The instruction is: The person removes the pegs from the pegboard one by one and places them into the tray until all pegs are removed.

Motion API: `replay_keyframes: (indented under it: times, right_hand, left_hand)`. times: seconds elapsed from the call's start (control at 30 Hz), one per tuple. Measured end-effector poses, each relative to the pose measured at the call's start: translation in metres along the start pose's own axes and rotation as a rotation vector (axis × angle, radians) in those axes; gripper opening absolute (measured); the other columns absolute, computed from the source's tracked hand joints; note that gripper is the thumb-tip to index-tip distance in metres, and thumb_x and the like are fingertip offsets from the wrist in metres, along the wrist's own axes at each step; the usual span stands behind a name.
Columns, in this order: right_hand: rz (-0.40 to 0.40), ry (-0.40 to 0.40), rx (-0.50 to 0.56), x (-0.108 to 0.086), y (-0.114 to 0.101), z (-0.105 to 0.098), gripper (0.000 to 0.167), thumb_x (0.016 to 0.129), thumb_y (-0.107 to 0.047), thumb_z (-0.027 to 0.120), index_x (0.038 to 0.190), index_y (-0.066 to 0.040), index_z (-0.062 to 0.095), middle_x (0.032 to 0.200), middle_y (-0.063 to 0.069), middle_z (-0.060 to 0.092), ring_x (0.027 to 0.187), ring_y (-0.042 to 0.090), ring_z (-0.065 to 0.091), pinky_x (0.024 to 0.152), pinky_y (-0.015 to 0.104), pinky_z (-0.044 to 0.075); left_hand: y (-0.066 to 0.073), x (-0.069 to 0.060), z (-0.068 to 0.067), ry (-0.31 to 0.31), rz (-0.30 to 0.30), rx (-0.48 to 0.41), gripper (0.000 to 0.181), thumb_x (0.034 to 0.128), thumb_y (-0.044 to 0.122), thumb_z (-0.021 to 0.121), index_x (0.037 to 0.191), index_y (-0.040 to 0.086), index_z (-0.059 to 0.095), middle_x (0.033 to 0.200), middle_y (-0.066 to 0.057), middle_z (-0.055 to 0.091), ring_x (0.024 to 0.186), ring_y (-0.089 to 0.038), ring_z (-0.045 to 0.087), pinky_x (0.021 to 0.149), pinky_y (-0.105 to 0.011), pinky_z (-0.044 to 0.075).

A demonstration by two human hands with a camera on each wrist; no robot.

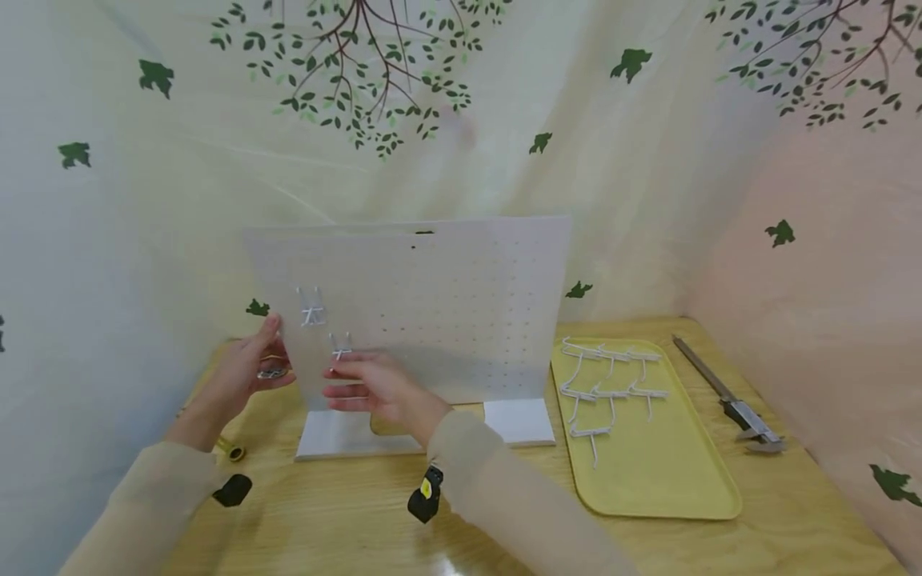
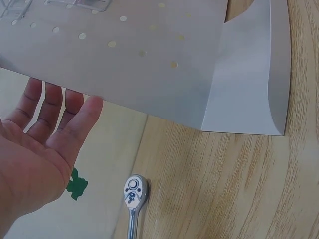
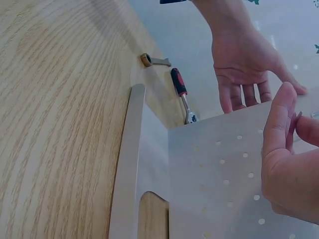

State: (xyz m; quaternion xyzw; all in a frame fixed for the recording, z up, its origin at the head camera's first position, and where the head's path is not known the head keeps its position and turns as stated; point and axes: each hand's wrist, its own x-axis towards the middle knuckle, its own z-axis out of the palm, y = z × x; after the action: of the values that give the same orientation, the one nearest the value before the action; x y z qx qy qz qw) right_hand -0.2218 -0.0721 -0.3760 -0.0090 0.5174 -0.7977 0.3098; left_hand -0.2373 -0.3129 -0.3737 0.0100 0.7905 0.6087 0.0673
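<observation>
A white pegboard (image 1: 446, 296) stands upright on a white base. At its left edge my left hand (image 1: 248, 364) grips the board, the fingers (image 2: 52, 99) reaching behind it. My right hand (image 1: 382, 388) is at the lower left of the board's face, where thumb and index finger pinch a white wire hook (image 1: 341, 346) against the holes. Most of that hook's lower part is hidden by the fingers. Above and to its left, another white wire hook (image 1: 312, 314) hangs on the board.
To the right lies a yellow tray (image 1: 648, 472) with several white wire hooks (image 1: 612, 394) in rows. A caliper (image 1: 749, 420) lies beyond it. Left of the board are a ratchet (image 2: 133, 193) and a small brass-coloured wrench (image 3: 154, 60) on the wooden table.
</observation>
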Motion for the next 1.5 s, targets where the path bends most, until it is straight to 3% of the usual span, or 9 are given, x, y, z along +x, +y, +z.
replay_keyframes:
  times: [0.33,0.67,0.93,1.13,1.27,1.5]
  right_hand:
    - [0.029,0.018,0.003,0.001,-0.005,-0.005,0.021,0.101,-0.010,0.063,0.121,-0.003,0.067,0.125,0.020,0.068,0.069,0.013,0.069,0.061,0.023,0.059]
    - [0.038,0.001,-0.008,-0.001,-0.012,-0.007,0.023,0.101,-0.010,0.062,0.123,-0.002,0.066,0.127,0.021,0.066,0.068,0.012,0.068,0.060,0.022,0.057]
    - [0.045,-0.012,-0.024,-0.002,-0.010,-0.006,0.027,0.101,-0.009,0.062,0.127,0.000,0.064,0.127,0.021,0.066,0.067,0.011,0.067,0.058,0.021,0.056]
    - [0.043,-0.011,-0.026,-0.003,-0.008,-0.005,0.027,0.101,-0.009,0.062,0.127,0.000,0.064,0.109,0.013,0.073,0.065,0.010,0.066,0.057,0.021,0.055]
    - [0.047,-0.013,-0.025,-0.004,-0.008,-0.005,0.027,0.101,-0.009,0.063,0.126,0.000,0.064,0.108,0.013,0.074,0.065,0.010,0.067,0.057,0.021,0.055]
    - [0.035,-0.025,-0.029,-0.002,-0.006,-0.004,0.027,0.101,-0.008,0.062,0.127,-0.001,0.065,0.104,0.010,0.074,0.064,0.010,0.066,0.056,0.021,0.055]
  left_hand:
    - [0.000,0.005,0.005,0.013,0.004,-0.017,0.073,0.1029,0.063,0.038,0.116,-0.007,0.055,0.100,-0.003,0.065,0.088,-0.014,0.067,0.080,-0.035,0.061]
    - [0.001,0.009,0.006,0.017,0.006,-0.009,0.073,0.1031,0.063,0.038,0.119,-0.007,0.054,0.099,-0.003,0.065,0.088,-0.014,0.067,0.081,-0.037,0.061]
    - [-0.001,0.005,0.005,0.014,-0.008,0.006,0.075,0.1024,0.064,0.036,0.119,-0.007,0.053,0.102,-0.005,0.064,0.089,-0.014,0.067,0.080,-0.035,0.061]
    - [-0.003,0.003,0.004,0.009,-0.005,0.010,0.078,0.1013,0.066,0.036,0.120,-0.007,0.053,0.102,-0.004,0.065,0.090,-0.012,0.068,0.081,-0.036,0.061]
    - [-0.003,0.003,0.004,0.006,-0.006,-0.001,0.078,0.1016,0.066,0.037,0.122,-0.008,0.053,0.101,-0.002,0.065,0.089,-0.012,0.068,0.080,-0.036,0.061]
    - [-0.002,0.002,0.003,0.014,-0.017,-0.112,0.058,0.1030,0.060,0.043,0.099,0.006,0.065,0.089,0.001,0.068,0.084,-0.014,0.070,0.076,-0.034,0.062]
